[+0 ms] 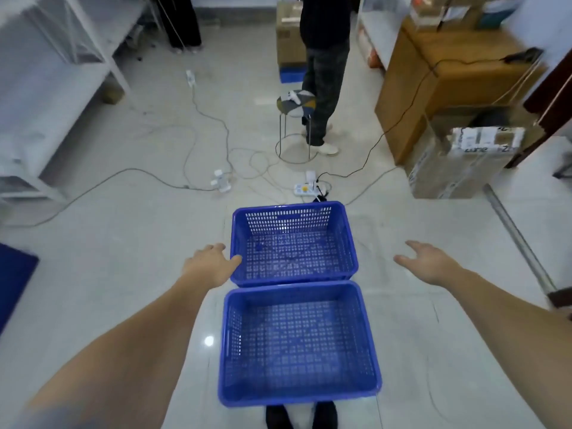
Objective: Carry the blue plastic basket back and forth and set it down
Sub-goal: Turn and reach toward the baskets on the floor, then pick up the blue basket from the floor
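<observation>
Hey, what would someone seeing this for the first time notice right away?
Two empty blue perforated plastic baskets sit end to end on the pale tiled floor, the near basket by the wearer's feet, the far basket beyond it. The left hand reaches the far basket's left rim; the right hand hovers open, clear of it.

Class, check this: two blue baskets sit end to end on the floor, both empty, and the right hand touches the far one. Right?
Not quite. In the head view the left hand touches the far basket; the right hand hangs clear of it.
</observation>
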A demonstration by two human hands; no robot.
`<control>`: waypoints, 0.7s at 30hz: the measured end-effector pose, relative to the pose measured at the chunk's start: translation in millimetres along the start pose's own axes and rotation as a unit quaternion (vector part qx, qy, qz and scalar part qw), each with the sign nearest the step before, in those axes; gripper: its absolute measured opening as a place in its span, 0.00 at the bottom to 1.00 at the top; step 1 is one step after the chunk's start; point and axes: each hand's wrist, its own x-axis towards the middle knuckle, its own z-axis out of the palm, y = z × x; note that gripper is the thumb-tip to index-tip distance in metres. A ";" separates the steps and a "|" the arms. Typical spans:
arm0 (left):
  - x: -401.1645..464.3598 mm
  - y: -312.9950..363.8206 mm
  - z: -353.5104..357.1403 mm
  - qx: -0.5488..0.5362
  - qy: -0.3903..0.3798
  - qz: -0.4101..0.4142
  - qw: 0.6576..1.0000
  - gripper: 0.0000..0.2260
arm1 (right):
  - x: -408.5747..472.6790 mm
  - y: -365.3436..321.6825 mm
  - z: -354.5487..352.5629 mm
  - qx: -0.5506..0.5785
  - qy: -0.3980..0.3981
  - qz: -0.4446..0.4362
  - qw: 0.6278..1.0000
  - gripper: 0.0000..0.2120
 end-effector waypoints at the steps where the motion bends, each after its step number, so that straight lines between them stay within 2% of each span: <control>1: 6.8 -9.9 20.1 -0.007 -0.017 -0.019 1.000 0.32 | 8.9 1.2 18.6 0.003 -0.014 0.001 1.000 0.37; 7: 57.1 -68.5 151.6 -0.074 -0.091 -0.129 0.985 0.34 | 68.0 24.2 147.3 0.005 -0.101 0.032 0.994 0.35; 13: 123.0 -113.6 289.0 -0.154 -0.131 -0.210 0.957 0.33 | 134.2 64.1 283.9 0.032 -0.143 0.092 0.985 0.35; 21: 189.5 -160.5 448.4 -0.193 -0.127 -0.268 0.935 0.31 | 205.3 117.3 416.2 0.088 -0.124 0.166 0.974 0.36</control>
